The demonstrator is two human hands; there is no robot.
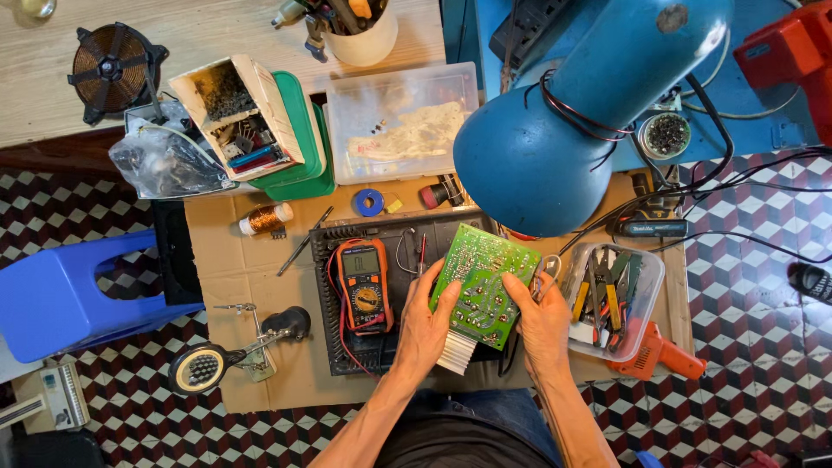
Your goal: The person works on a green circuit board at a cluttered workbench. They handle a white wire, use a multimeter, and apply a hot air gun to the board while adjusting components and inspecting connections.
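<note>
Electronics repair workshop: multimeter (365,284), pliers tray (646,305), cluttered floor.

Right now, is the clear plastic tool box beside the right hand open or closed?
Open: the clear tool box has no lid on it, and the pliers inside lie uncovered.

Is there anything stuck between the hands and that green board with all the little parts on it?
Nothing visible. The left hand and the right hand both touch the green circuit board directly, one at each side edge. The orange multimeter lies to the left, apart from the board.
</note>
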